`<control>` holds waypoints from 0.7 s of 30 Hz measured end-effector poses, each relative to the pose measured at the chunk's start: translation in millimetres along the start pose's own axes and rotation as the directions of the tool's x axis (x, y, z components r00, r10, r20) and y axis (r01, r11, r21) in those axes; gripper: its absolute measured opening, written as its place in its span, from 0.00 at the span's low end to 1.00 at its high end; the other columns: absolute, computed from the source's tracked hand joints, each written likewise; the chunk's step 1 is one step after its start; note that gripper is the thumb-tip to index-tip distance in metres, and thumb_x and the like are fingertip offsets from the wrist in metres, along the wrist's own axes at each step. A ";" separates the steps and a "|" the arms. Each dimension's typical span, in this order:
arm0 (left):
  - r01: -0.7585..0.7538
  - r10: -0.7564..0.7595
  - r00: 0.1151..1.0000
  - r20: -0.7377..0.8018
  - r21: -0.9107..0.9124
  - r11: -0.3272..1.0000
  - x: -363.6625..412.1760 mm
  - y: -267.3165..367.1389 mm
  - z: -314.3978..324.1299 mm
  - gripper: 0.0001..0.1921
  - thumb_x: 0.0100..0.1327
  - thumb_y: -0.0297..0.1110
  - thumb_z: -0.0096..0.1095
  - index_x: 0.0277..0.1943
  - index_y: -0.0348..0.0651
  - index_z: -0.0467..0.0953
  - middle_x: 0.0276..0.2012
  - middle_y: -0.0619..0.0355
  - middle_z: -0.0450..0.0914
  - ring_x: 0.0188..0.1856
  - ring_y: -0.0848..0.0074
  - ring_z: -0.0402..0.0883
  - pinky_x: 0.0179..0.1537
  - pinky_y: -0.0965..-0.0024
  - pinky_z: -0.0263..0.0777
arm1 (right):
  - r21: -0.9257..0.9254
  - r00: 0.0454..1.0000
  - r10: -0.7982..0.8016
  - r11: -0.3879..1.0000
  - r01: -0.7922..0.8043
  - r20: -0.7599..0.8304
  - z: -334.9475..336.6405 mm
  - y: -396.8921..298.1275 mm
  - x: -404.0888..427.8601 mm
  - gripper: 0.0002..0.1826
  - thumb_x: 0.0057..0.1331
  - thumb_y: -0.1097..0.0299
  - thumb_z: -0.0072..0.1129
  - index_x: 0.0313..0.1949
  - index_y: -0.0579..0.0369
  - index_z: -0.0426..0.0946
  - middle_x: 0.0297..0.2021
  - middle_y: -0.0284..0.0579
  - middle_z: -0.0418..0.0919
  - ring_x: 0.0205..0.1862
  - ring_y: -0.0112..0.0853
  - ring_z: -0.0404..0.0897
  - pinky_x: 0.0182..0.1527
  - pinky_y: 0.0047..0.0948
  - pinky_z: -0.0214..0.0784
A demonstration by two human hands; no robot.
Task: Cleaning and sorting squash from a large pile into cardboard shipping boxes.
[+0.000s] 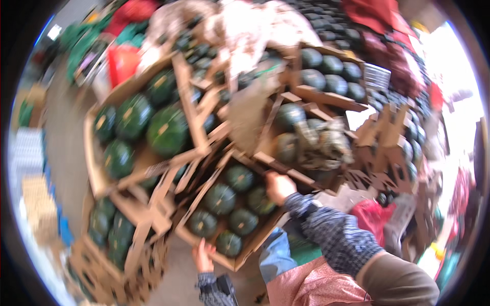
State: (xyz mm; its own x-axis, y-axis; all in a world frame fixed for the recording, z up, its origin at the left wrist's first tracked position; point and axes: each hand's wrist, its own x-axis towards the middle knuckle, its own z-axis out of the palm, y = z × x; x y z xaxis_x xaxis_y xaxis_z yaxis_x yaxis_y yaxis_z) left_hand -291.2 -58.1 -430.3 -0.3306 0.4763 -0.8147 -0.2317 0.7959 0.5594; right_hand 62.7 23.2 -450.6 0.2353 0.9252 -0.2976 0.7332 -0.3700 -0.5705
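An open cardboard box (249,261) of round, dark green kabocha-type squashes (220,199) is tilted in front of me. My left hand (203,255) grips its near left edge, with the fingers over the rim. On the opposite side, my right hand (280,187) holds the box's far right edge, and its fingertips are partly hidden. Just beyond that hand is another cardboard box (285,163) with squashes and a crumpled grey-brown cloth or pair of gloves (325,143). The picture is blurred by motion.
A larger carton (91,153) of big green squashes (168,130) stands at left, above a slotted carton (101,267) of long ones. A filled box (329,95) lies at upper right. Pale cloth (249,26) covers part of the heap behind. A pink apron (310,283) hangs below me.
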 end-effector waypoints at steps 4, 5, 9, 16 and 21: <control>-0.055 0.060 0.998 -0.014 0.226 0.973 7.8 -13.5 -16.5 0.12 0.62 0.40 0.63 0.38 0.40 0.71 0.26 0.59 0.71 0.22 0.73 0.73 0.23 0.70 0.73 | -0.057 0.993 -0.062 0.997 0.057 -0.098 0.2 -13.0 -21.5 0.07 0.58 0.70 0.52 0.37 0.52 0.73 0.25 0.54 0.80 0.30 0.51 0.80 0.33 0.49 0.72; -0.111 0.117 0.993 -0.029 0.148 0.983 10.6 -15.5 -30.9 0.11 0.63 0.36 0.63 0.37 0.37 0.72 0.25 0.58 0.74 0.23 0.73 0.76 0.23 0.71 0.73 | -0.019 0.990 -0.086 0.996 0.084 -0.111 -3.2 -18.4 -32.4 0.07 0.58 0.71 0.51 0.37 0.52 0.72 0.26 0.53 0.80 0.31 0.50 0.80 0.34 0.47 0.72; -0.200 0.239 0.970 -0.054 0.389 0.899 -131.1 26.2 -4.9 0.14 0.62 0.36 0.62 0.25 0.38 0.74 0.19 0.57 0.75 0.21 0.75 0.71 0.25 0.69 0.67 | 0.161 0.988 0.004 0.987 0.022 -0.155 -42.9 8.4 -124.0 0.08 0.66 0.63 0.51 0.39 0.52 0.72 0.29 0.52 0.78 0.31 0.52 0.78 0.33 0.48 0.71; -0.392 0.331 0.917 0.222 0.654 0.647 -278.2 25.6 12.2 0.11 0.64 0.30 0.61 0.29 0.31 0.74 0.21 0.53 0.77 0.21 0.72 0.74 0.25 0.68 0.69 | 0.497 0.925 0.354 0.833 -0.244 -0.139 -134.3 82.3 -308.2 0.10 0.64 0.64 0.57 0.41 0.55 0.78 0.34 0.53 0.80 0.36 0.49 0.81 0.38 0.40 0.74; -0.474 0.077 0.858 0.509 0.723 0.503 -351.5 -49.7 145.0 0.07 0.63 0.26 0.62 0.31 0.32 0.75 0.25 0.55 0.79 0.25 0.73 0.78 0.30 0.71 0.72 | 0.584 0.714 0.685 0.642 -0.497 -0.146 -216.8 211.3 -436.0 0.09 0.64 0.67 0.59 0.41 0.58 0.80 0.33 0.54 0.82 0.37 0.44 0.83 0.40 0.34 0.74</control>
State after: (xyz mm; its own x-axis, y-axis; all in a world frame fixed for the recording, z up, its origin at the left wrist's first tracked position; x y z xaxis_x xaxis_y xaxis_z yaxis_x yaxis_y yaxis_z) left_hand -30.9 -210.9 -193.9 0.1639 0.6596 -0.7335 0.7015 0.4448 0.5568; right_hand 253.4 -440.2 -275.4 0.7631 0.4195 -0.4916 -0.0183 -0.7464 -0.6653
